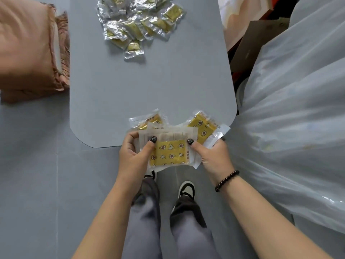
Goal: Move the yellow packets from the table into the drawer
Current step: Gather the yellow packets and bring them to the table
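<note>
Head view looks straight down at a small stack of yellow packets [170, 153] held over the near edge of the table [149, 86]. The top one is a clear sleeve with a yellow sheet inside, printed with little flowers, stars and moons, and it has a whitish label strip along its far end. It sits pretty much flat and square to the camera, label end pointing away from the person, and its sides look close to equal, so I can't really call a long axis. Behind it a couple more fan out: one packet [202, 128] tilts off to the right, another [149, 120] pokes out at the far left.

The left hand [133, 156] grips the left side of the stack with its thumb pressed on top, and the right hand [211, 156] pinches the right side the same way, thumb on top, fingers underneath. Dark nail polish on both thumbs, and a dark bead bracelet [226, 181] on the right wrist.

The table is a plain grey-blue slab with rounded corners. At its far end lies a loose pile of crinkly packets [138, 25], silvery wrap with yellow inside, well apart from the hands. The floor [37, 165] is the same grey. A tan, bag-like bundle [28, 49] sits on the left, big pale plastic bags [291, 118] on the right.
</note>
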Tool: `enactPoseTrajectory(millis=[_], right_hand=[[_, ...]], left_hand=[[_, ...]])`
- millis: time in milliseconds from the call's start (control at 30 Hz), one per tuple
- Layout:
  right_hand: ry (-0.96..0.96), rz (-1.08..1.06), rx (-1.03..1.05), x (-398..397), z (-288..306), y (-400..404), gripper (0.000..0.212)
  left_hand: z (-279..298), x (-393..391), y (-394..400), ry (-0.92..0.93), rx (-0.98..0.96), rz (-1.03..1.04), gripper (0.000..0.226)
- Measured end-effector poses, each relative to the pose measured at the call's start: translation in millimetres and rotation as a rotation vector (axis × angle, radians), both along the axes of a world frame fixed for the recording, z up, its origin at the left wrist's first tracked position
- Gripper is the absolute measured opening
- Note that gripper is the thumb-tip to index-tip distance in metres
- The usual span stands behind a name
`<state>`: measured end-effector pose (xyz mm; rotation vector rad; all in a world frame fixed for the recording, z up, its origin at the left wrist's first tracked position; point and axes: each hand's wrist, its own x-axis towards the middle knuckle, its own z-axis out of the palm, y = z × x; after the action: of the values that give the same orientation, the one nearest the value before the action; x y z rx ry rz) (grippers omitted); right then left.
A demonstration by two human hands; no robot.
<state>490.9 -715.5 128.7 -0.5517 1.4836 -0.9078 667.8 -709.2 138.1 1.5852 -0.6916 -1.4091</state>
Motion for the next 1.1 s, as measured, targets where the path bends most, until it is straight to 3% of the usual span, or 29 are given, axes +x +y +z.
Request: enactPoseTrajectory(millis=[267, 433, 667, 900, 1000, 1100], right_hand=[[0.124, -0.048, 0.07, 57, -28, -109, 0.026], [-0.01, -0.122, 0.199, 99, -48, -188, 0.023], [0.088, -0.081, 0.269, 149, -86, -326, 0.016], [0.277, 0.053, 0.289, 157, -138, -434, 0.04], [0.402, 0.078, 0.277, 142, -152, -451, 0.02], [0.493, 0.087, 0.276, 130, -161, -449, 0.037]], left_hand=[[-36, 51, -111, -0.032, 0.112, -0.027, 0.019], [-61, 91, -200, -0.096, 0.183, -0.123, 0.023], [-94, 140, -332, -0.208, 0.176, -0.163, 0.025], [-133, 149, -436, -0.404, 0.102, -0.324, 0.037], [-148, 144, -448, -0.616, 0.109, -0.432, 0.037], [-157, 144, -443, -0.71, 0.127, -0.308, 0.033]])
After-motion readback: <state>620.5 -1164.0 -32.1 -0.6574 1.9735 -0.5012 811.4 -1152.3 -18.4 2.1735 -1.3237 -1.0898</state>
